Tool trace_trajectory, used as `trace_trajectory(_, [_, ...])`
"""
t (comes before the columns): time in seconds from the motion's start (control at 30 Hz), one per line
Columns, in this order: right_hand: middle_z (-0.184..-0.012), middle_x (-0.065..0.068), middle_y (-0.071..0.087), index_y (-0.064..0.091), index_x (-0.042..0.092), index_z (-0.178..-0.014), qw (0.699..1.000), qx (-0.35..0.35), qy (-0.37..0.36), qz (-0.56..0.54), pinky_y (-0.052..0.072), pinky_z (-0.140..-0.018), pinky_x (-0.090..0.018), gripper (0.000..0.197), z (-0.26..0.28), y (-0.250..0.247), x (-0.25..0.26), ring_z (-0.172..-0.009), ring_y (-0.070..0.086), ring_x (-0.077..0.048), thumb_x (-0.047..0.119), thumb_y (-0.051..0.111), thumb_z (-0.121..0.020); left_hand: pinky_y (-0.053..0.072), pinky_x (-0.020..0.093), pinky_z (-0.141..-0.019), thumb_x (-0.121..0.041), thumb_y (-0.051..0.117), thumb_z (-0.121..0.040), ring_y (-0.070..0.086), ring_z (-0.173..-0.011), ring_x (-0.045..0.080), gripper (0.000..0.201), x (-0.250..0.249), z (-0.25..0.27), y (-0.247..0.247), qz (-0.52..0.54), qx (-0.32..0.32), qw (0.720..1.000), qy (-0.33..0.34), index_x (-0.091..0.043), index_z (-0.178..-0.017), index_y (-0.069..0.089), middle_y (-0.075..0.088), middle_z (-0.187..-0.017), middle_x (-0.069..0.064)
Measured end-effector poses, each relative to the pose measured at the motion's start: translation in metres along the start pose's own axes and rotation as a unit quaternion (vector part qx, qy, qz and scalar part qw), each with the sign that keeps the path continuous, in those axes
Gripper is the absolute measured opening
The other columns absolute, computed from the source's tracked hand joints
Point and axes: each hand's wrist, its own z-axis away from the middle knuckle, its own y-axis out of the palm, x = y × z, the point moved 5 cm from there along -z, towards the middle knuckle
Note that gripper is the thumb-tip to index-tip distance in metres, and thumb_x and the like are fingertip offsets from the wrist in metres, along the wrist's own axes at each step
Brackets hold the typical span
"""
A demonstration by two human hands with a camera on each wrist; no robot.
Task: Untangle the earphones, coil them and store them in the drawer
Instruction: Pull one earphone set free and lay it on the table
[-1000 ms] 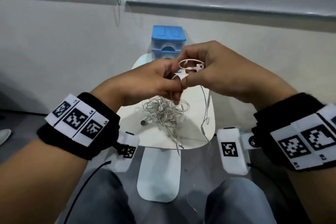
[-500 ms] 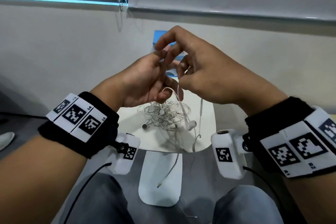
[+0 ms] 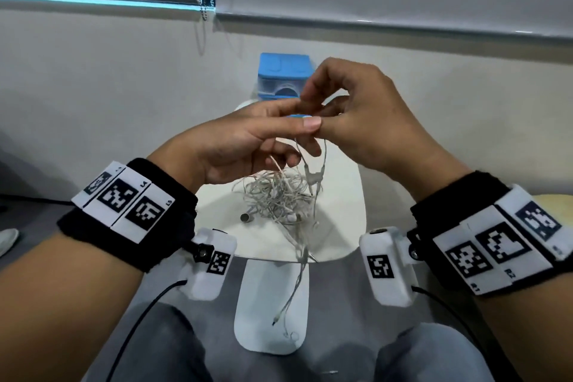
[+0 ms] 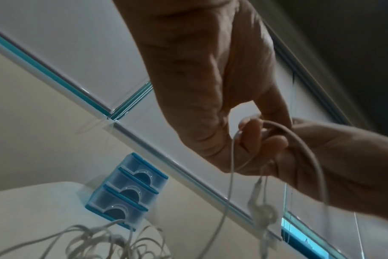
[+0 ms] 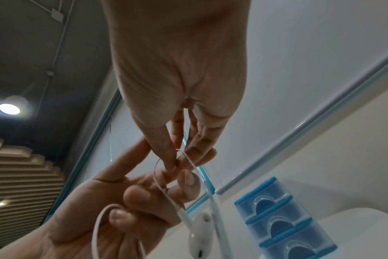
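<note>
Your left hand (image 3: 245,139) and right hand (image 3: 366,121) meet above the small white rounded tabletop (image 3: 344,220), fingertips touching; between them runs the thin white earphone cable (image 3: 324,152), which your right hand pinches narrowly between thumb and fingertip, as the right wrist view shows, while your left hand's lower fingers curl round another loop of the same cable; your left index finger lies stretched out toward the right hand. Two white plastic earbuds (image 3: 314,178) dangle just below your fingers; the rest of the earphones lies as a tangled heap of white cable (image 3: 276,198) on the tabletop, with one strand trailing over the near edge. The small blue and clear plastic drawer unit (image 3: 283,77) stands at the far end of the tabletop, behind your hands; its three drawers appear closed.
</note>
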Motion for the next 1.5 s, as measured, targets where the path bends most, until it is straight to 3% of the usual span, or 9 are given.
trace_trajectory(0.13, [-0.081, -0.006, 0.070, 0.067, 0.008, -0.083, 1.000, -0.007, 0.016, 0.012, 0.046, -0.055, -0.021, 0.015, 0.003, 0.002, -0.009, -0.060, 0.066, -0.011, 0.000, 0.077, -0.075, 0.040, 0.017, -0.060, -0.019, 0.081, -0.081, 0.054, -0.069, 0.009, 0.053, -0.004, -0.001, -0.008, -0.036, -0.030, 0.999, 0.017, -0.013, -0.130, 0.061, 0.068, -0.089, 0.003])
trace_trajectory(0.33, [-0.085, -0.003, 0.067, 0.067, 0.006, -0.095, 0.989, -0.005, 0.068, -0.133, 0.050, -0.066, -0.030, 0.022, 0.009, 0.008, -0.034, -0.072, 0.064, -0.018, 0.013, 0.083, -0.080, 0.032, 0.016, -0.050, -0.008, 0.068, -0.092, 0.038, -0.054, 0.005, 0.029, -0.005, -0.003, -0.013, -0.021, -0.092, 0.995, 0.030, -0.009, -0.121, 0.067, 0.053, -0.067, -0.005])
trace_trajectory(0.53, [-0.104, -0.016, 0.069, 0.055, 0.016, -0.125, 0.931, 0.240, 0.192, -0.198, 0.045, -0.081, -0.039, 0.056, 0.042, 0.053, -0.056, -0.093, 0.063, -0.019, 0.030, 0.080, -0.077, 0.024, 0.018, -0.047, -0.005, 0.059, -0.099, 0.031, -0.053, 0.007, 0.012, -0.022, -0.005, -0.024, 0.034, -0.210, 0.973, 0.093, -0.009, -0.100, 0.070, 0.047, -0.067, 0.000])
trace_trajectory(0.67, [-0.093, -0.019, 0.074, 0.060, -0.003, -0.106, 0.890, 0.353, 0.191, -0.218, 0.041, -0.089, -0.042, 0.026, 0.062, 0.074, -0.052, -0.096, 0.063, -0.031, 0.019, 0.070, -0.094, 0.021, 0.019, -0.047, -0.005, 0.054, -0.101, 0.032, -0.049, 0.008, 0.017, -0.027, 0.000, -0.027, 0.052, -0.238, 0.963, 0.111, -0.007, -0.091, 0.069, 0.048, -0.067, 0.002])
trace_trajectory(0.8, [-0.058, -0.003, 0.056, 0.060, 0.003, -0.101, 0.904, 0.284, 0.225, -0.225, 0.053, -0.071, -0.032, 0.008, 0.055, 0.058, -0.051, -0.063, 0.061, -0.022, 0.010, 0.062, -0.099, 0.017, 0.021, -0.046, -0.010, 0.051, -0.102, 0.030, -0.049, 0.008, 0.022, -0.028, 0.008, -0.040, 0.062, -0.268, 0.954, 0.118, -0.009, -0.086, 0.068, 0.049, -0.065, 0.001])
trace_trajectory(1.03, [-0.058, 0.004, 0.043, 0.064, 0.014, -0.111, 0.973, 0.140, 0.161, -0.084, 0.031, -0.054, -0.035, 0.020, 0.036, 0.002, -0.040, -0.054, 0.035, -0.018, 0.011, 0.071, -0.093, 0.025, 0.027, -0.051, -0.019, 0.057, -0.092, 0.038, -0.056, 0.014, 0.024, -0.012, 0.022, -0.070, -0.123, -0.354, 0.927, 0.023, -0.016, -0.082, 0.078, 0.055, -0.068, -0.003])
trace_trajectory(1.2, [-0.058, 0.004, 0.040, 0.063, 0.014, -0.115, 0.988, 0.039, 0.092, -0.117, 0.027, -0.052, -0.031, 0.028, 0.019, -0.027, -0.013, -0.057, 0.031, -0.021, 0.000, 0.067, -0.091, 0.040, 0.016, -0.072, -0.006, 0.060, -0.094, 0.058, -0.095, 0.005, 0.029, -0.001, 0.016, -0.044, -0.344, -0.220, 0.910, -0.071, -0.024, -0.111, 0.077, 0.067, -0.107, -0.007])
trace_trajectory(1.37, [-0.055, 0.007, 0.046, 0.064, 0.010, -0.113, 0.993, 0.039, 0.071, -0.081, 0.030, -0.050, -0.026, 0.027, 0.006, -0.026, 0.000, -0.051, 0.036, -0.013, -0.004, 0.059, -0.091, 0.044, 0.026, -0.101, -0.005, 0.058, -0.074, 0.059, -0.127, 0.023, 0.071, -0.020, 0.004, -0.001, -0.139, -0.065, 0.986, 0.063, -0.018, -0.144, 0.050, 0.065, -0.132, 0.016])
trace_trajectory(1.5, [-0.062, -0.001, 0.057, 0.064, 0.008, -0.111, 0.998, 0.016, 0.032, -0.059, 0.036, -0.050, -0.019, 0.021, -0.006, -0.028, 0.009, -0.048, 0.046, -0.006, -0.001, 0.060, -0.092, 0.048, 0.041, -0.098, -0.015, 0.067, -0.086, 0.068, -0.087, 0.023, 0.035, -0.033, -0.004, 0.013, -0.127, -0.011, 0.987, 0.098, -0.006, -0.120, 0.066, 0.066, -0.097, 0.017])
